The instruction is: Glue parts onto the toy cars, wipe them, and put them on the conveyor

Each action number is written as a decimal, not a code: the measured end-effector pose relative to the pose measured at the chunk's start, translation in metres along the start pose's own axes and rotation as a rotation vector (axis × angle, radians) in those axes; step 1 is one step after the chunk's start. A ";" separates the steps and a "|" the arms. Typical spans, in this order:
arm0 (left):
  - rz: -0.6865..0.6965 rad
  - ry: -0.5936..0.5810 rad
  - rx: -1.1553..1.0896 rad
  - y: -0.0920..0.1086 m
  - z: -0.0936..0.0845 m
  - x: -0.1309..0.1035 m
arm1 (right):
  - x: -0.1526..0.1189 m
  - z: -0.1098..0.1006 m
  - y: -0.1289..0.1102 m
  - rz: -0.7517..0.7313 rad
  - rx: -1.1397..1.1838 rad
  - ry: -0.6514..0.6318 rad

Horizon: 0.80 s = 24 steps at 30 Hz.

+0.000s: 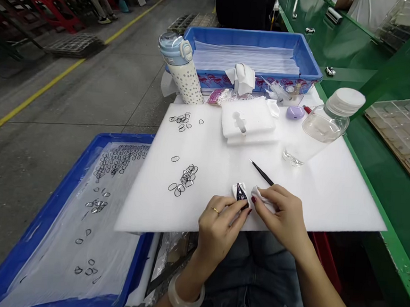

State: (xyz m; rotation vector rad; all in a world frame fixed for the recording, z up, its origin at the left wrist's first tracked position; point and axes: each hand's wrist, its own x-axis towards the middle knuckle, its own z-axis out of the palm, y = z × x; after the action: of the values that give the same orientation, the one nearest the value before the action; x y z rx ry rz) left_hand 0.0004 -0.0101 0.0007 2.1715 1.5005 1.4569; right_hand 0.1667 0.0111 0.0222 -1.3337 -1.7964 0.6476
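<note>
Near the front edge of the white foam board (pixel 222 159), my left hand (pixel 218 225) has its fingers closed on a small white-and-black toy car (pixel 240 192), partly hidden by the fingertips. My right hand (pixel 285 216) pinches a folded white cloth (pixel 263 199) just to the right of it. Just beyond the right fingers lies a slim black pointed tool (pixel 262 172), its silver tip toward the upper left. Thin dark oval rings (pixel 188 176) lie in loose clusters on the board's left side.
A blue tray (pixel 99 138) at lower left holds more rings. At the back stand a polka-dot bottle (pixel 186 76), a folded white pad (pixel 248 119), a blue bin (pixel 249 36) and a clear bottle (pixel 316 129). Toy cars (pixel 330 71) sit on the green bench (pixel 361 57).
</note>
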 end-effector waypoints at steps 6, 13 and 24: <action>-0.165 -0.058 -0.001 -0.002 -0.001 -0.003 | -0.003 0.005 0.004 0.038 -0.075 -0.109; -0.297 -0.194 -0.097 -0.009 -0.009 0.001 | 0.002 0.003 0.003 0.092 -0.087 -0.159; -0.358 -0.230 -0.109 -0.010 -0.006 0.003 | 0.001 0.011 0.002 0.112 -0.144 -0.105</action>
State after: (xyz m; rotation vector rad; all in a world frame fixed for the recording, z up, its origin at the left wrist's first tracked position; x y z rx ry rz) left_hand -0.0105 -0.0054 0.0000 1.8177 1.5827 1.1048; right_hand 0.1589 0.0138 0.0146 -1.5308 -1.8925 0.6695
